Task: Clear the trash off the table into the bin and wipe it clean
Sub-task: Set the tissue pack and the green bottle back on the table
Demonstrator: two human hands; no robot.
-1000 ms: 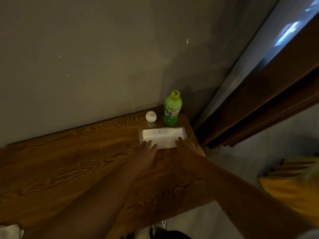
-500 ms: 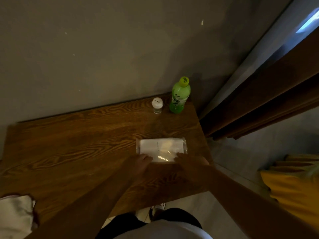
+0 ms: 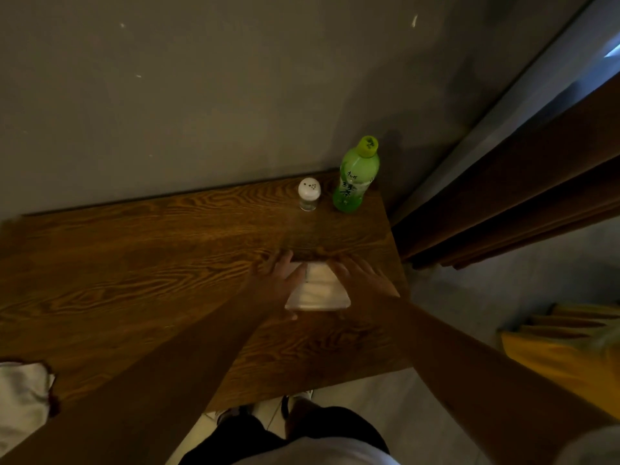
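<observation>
— What has moved since half a second ago?

— Both my hands have slid forward over the white tissue pack (image 3: 317, 290), which was lying clear ahead of them before.

— Their state?

— My left hand (image 3: 280, 280) and right hand (image 3: 364, 278) are lying flat, fingers spread, pressing its ends.

— Where is it sitting?

— On the wooden table (image 3: 134, 263), near the right edge; flat, pale, glossy, blurred.

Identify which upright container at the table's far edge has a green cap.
The green plastic bottle, nearest the table's right corner; the small glass shaker beside it has a white perforated lid.
</observation>
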